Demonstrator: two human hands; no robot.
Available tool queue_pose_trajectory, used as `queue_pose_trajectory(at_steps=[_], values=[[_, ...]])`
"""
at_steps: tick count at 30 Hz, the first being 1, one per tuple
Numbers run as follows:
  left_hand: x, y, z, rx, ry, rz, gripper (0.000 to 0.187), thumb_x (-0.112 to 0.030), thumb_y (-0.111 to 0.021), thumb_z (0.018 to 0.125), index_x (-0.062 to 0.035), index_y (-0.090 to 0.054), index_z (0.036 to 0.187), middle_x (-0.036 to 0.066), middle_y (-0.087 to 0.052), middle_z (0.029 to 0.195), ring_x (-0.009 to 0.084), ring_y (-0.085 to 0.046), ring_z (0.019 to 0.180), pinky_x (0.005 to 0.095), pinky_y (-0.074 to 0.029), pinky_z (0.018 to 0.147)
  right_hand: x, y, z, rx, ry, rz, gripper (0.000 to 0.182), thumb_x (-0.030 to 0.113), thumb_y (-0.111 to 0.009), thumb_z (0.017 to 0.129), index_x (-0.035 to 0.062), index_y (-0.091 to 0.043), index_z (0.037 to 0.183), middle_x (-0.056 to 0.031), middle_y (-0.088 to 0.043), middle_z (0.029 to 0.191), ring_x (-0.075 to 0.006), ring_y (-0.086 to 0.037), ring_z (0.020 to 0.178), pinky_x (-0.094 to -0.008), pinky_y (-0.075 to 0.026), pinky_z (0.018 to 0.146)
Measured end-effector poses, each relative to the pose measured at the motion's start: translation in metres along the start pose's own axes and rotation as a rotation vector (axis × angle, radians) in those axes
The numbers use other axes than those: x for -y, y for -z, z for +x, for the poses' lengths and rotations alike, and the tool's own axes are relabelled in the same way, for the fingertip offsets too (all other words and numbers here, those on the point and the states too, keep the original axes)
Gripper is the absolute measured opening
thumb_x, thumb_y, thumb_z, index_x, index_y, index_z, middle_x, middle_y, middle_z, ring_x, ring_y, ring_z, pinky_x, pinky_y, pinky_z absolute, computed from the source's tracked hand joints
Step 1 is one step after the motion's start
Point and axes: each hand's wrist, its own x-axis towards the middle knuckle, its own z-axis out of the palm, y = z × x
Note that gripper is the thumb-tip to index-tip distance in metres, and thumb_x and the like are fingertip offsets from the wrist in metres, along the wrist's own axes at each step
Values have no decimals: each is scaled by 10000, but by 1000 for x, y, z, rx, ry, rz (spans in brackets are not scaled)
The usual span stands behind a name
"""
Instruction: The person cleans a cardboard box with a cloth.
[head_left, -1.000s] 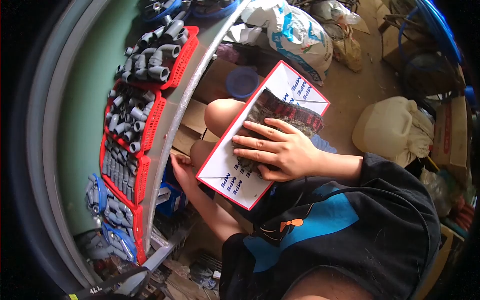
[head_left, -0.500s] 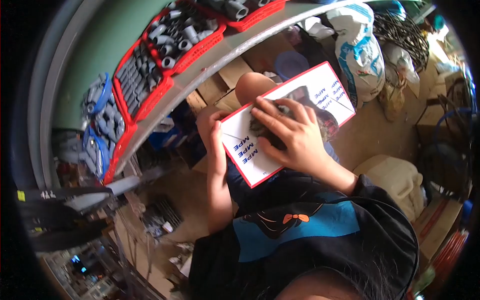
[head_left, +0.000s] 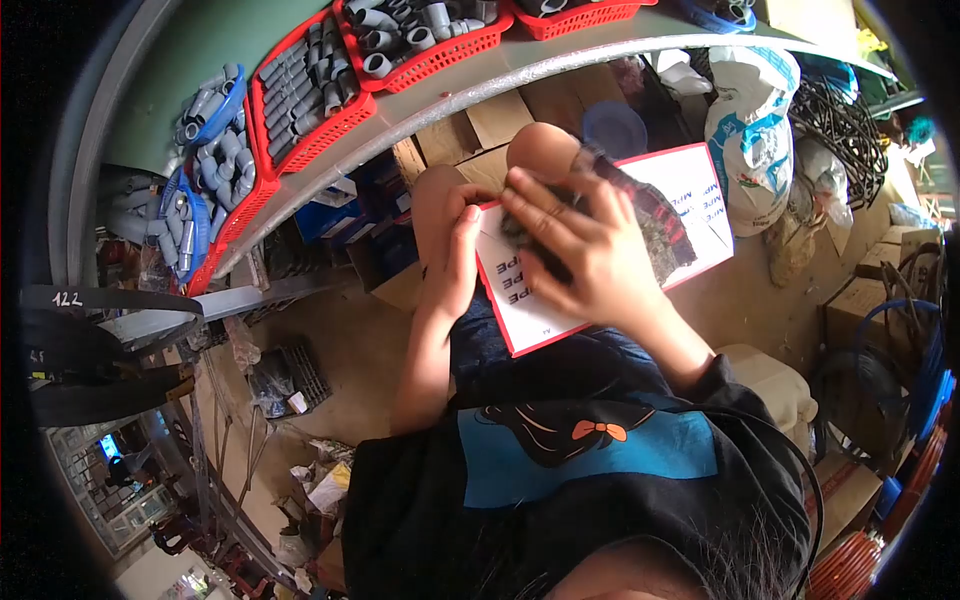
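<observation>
A flat white panel with red edges and blue "MPE" lettering lies tilted across my lap. My left hand grips its left edge, fingers curled round the corner. Over the panel's middle, my right hand presses a dark patterned cloth against the white face. The fingers of that hand are slightly blurred by motion. Part of the cloth sticks out to the right of the hand, and much of the lettering is covered.
Red baskets and blue baskets of grey pipe fittings stand on the shelf ahead. A white sack, a blue basin, coiled black tubing and a beige jug surround me.
The cloth now spreads further right and up over the panel, with my right hand still on it. My left hand stays at the panel's left edge. The whole view has shifted.
</observation>
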Motion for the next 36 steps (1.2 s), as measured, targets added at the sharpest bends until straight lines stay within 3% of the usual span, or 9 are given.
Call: queue_pose_trajectory(at_steps=[1,5,9,16,20,24,28,31,36], values=[[-1,1,-2,-10,-71,93,429,-364,-328,1045,-6,-517,1189,127,-563,1115,196,-543,1046,322,-416,944,4,-2,-4,23,24,36,570,261,-718,785,123,-627,1330,-6,-565,1447,-288,-548,1086,-409,-452,896],[-5,-1,-7,36,-38,29,436,-360,-304,1047,-2,-513,1182,130,-568,1116,205,-558,1041,325,-426,935,-9,5,-23,82,140,42,517,238,-737,725,130,-701,1228,28,-624,1377,-249,-549,961,-366,-479,844],[2,-3,-2,-5,7,-20,452,-370,-275,1048,-7,-505,1187,126,-567,1115,205,-564,1036,325,-430,937,-18,3,-20,-27,-5,28,502,196,-720,747,116,-688,1241,6,-608,1399,-266,-542,905,-351,-491,828],[-5,-1,-1,16,-2,53,462,-365,-274,1024,1,-510,1179,149,-551,1153,239,-543,1098,340,-401,990,17,-10,-18,50,119,82,523,275,-721,808,122,-647,1303,33,-569,1431,-222,-526,980,-370,-459,816],[4,-2,0,11,-3,-25,468,-379,-278,1033,1,-515,1169,140,-570,1121,219,-558,1061,334,-414,964,-9,9,-34,157,213,103,591,289,-743,715,118,-671,1276,32,-590,1413,-224,-513,945,-354,-465,828],[5,-3,6,-2,2,-19,464,-390,-294,1043,-4,-529,1150,123,-592,1064,199,-573,1018,323,-433,929,-29,15,-31,-2,-11,-3,458,173,-722,765,78,-698,1212,-36,-618,1385,-269,-548,926,-363,-467,878],[4,-4,6,30,17,-45,452,-373,-297,1039,-6,-532,1158,121,-591,1080,202,-581,1026,322,-437,935,-8,5,-22,-29,-18,30,477,162,-740,746,80,-696,1214,-40,-609,1396,-275,-545,923,-371,-467,875],[3,-8,1,-5,12,-79,451,-367,-300,1033,-3,-533,1162,125,-595,1091,203,-582,1056,322,-436,951,5,0,-37,60,82,112,493,213,-755,731,122,-701,1212,22,-619,1380,-228,-512,926,-363,-462,825],[6,-3,3,38,37,-71,459,-370,-300,1029,1,-536,1159,115,-607,1102,191,-585,1059,324,-437,954,-18,21,-63,167,173,103,380,255,-774,693,208,-758,1070,124,-667,1292,-193,-516,954,-342,-465,803]])
